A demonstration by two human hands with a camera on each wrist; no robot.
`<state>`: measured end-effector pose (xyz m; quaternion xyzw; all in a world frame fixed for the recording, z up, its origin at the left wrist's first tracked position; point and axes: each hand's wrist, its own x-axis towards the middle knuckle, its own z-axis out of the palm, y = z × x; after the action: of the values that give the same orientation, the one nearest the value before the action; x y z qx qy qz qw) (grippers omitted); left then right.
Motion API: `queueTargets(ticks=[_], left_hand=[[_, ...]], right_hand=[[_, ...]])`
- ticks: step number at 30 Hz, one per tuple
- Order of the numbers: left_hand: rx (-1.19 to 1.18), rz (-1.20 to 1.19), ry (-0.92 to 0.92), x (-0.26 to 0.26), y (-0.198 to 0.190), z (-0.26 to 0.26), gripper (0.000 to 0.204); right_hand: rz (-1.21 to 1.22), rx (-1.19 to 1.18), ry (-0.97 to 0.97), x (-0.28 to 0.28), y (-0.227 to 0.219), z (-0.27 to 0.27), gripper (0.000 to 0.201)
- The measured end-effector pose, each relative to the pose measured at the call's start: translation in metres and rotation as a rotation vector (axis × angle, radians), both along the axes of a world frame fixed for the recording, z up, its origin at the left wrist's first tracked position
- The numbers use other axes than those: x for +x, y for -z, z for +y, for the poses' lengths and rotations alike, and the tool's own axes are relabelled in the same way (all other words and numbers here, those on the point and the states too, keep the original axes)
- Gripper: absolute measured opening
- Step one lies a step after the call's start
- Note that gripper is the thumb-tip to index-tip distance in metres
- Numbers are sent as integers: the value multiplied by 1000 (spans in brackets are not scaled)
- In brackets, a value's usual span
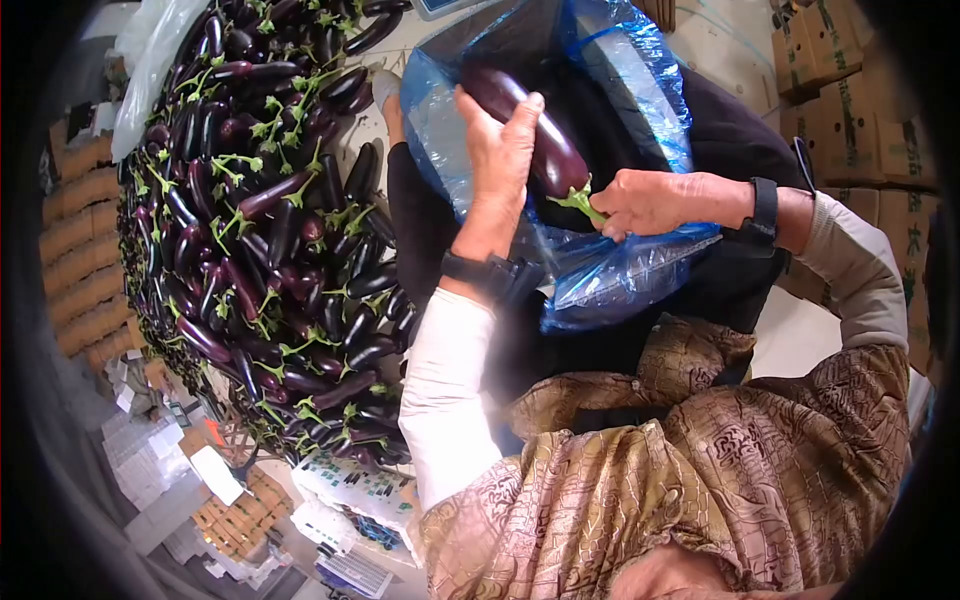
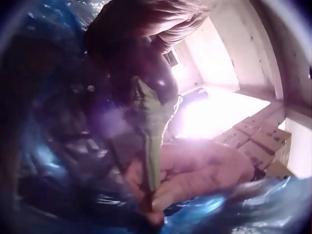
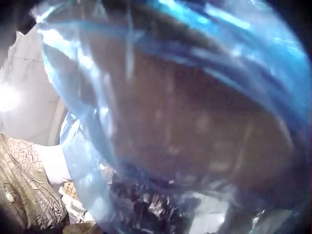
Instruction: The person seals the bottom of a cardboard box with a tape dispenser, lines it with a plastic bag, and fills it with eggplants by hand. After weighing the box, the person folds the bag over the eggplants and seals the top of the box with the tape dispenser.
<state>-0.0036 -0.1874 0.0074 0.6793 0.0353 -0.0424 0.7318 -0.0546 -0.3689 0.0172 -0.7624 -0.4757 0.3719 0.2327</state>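
A large dark purple eggplant (image 1: 555,150) lies slanted over the mouth of a blue plastic bag (image 1: 435,110). My left hand (image 1: 497,150) grips it around the body, thumb on top. At its lower end, my right hand (image 1: 650,200) pinches the green stem (image 1: 578,198). The left wrist view has the stem (image 2: 152,151) up close, between the fingers of the right hand (image 2: 200,168), with the left hand (image 2: 165,19) above around the eggplant (image 2: 146,68). Blue plastic (image 3: 92,126) fills most of the right wrist view and hides the right hand there.
A big heap of eggplants (image 1: 270,240) covers the floor on the left. Cardboard boxes (image 1: 840,130) are stacked at the right, more boxes (image 1: 80,240) at the far left. The bag sits between the person's dark-trousered legs (image 1: 735,130).
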Motion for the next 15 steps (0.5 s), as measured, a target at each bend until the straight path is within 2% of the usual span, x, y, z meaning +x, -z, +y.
queueTargets(ticks=[1,2,3,5,6,7,9,11,13,15], left_hand=[[145,-61,-17,-2,5,-4,84],[358,-158,1,-3,12,-7,89],[574,-251,19,-5,11,-11,94],[723,-252,76,-12,9,-17,93],[841,-417,34,-10,15,-17,80],[845,-408,20,-10,23,-17,80],[1080,-401,141,-16,30,-11,63],[1340,-639,238,-20,30,-11,35],[1526,-518,523,-30,35,-15,26],[1570,-527,516,-34,30,-13,25]], right_hand=[[-495,-64,-377,3,-3,4,22],[-132,-204,82,-7,-8,5,20],[-130,-204,78,-8,-7,7,20],[-67,-78,57,-9,-2,14,16],[-116,-100,36,-8,-6,17,15],[-115,-99,20,-6,-4,18,15],[-134,-21,-66,-1,0,20,14],[-147,-64,-99,2,-2,23,12],[-163,-96,-151,3,1,27,10],[-213,-109,-180,5,16,27,9]])
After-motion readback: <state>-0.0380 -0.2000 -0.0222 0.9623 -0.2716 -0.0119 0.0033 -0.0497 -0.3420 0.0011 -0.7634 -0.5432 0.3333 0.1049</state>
